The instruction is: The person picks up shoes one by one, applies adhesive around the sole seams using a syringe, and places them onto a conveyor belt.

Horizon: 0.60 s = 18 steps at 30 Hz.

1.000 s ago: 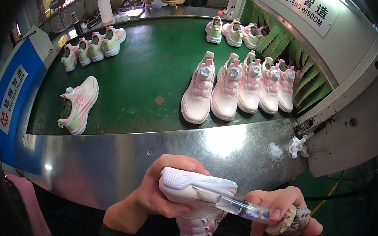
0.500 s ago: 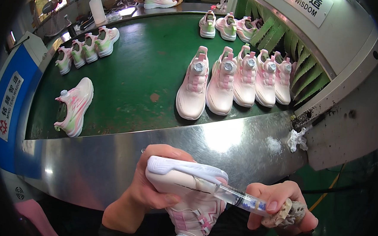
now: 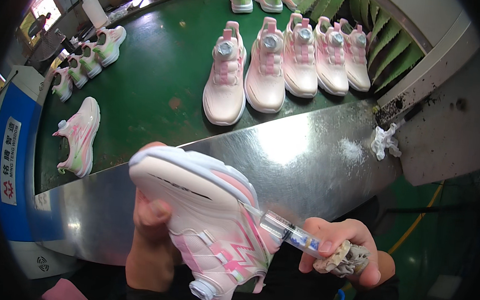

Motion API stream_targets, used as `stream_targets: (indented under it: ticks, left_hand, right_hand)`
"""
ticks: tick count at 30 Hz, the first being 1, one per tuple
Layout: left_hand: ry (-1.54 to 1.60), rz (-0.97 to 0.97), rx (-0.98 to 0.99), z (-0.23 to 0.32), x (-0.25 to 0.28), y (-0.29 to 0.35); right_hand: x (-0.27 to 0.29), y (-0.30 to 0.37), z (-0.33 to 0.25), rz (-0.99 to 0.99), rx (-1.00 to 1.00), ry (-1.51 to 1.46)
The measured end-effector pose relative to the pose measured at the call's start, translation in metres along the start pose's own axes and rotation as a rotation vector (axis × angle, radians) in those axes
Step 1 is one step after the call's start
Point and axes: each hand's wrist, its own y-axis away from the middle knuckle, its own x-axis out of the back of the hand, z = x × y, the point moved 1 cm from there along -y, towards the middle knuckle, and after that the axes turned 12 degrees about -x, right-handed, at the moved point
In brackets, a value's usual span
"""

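Note:
A pink and white sneaker [image 3: 204, 200] with a white sole and a round dial is tilted on its side in front of me. Its toe points up and left. My left hand [image 3: 152, 219] is closed around the toe end, its fingers partly hidden behind the sole. In my right hand [image 3: 350, 236] is a clear plastic syringe [image 3: 287, 230] with blue marks inside the barrel. Its thin tip meets the shoe's side at the seam between upper and sole. A crumpled, dirty cloth [image 3: 347, 259] is bunched in the same hand at the syringe's back end.
Matching sneakers [image 3: 267, 69] stand in a row on the green belt [image 3: 162, 74]; others sit at the left and far side. A steel ledge [image 3: 316, 154] borders the belt. Crumpled white tissue [image 3: 385, 142] lies by the machine's right wall. Green strips [image 3: 394, 55] hang at its opening.
The sneaker has turned and come up and left, showing more of its side and dial. The syringe tip now touches farther back along the sole seam. My view has shifted too.

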Motion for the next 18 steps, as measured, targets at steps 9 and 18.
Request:
stream_targets:
  ticks: [9, 18]
  left_hand:
    - [0.048, 0.057, 0.059, -0.004, 0.047, -0.002]
    - [-0.195, 0.166, -0.067, -0.002, 0.076, -0.006]
  right_hand:
    - [0.009, 0.019, 0.024, 0.043, 0.021, 0.020]
    - [0.008, 0.038, 0.033, 0.065, 0.051, 0.143]
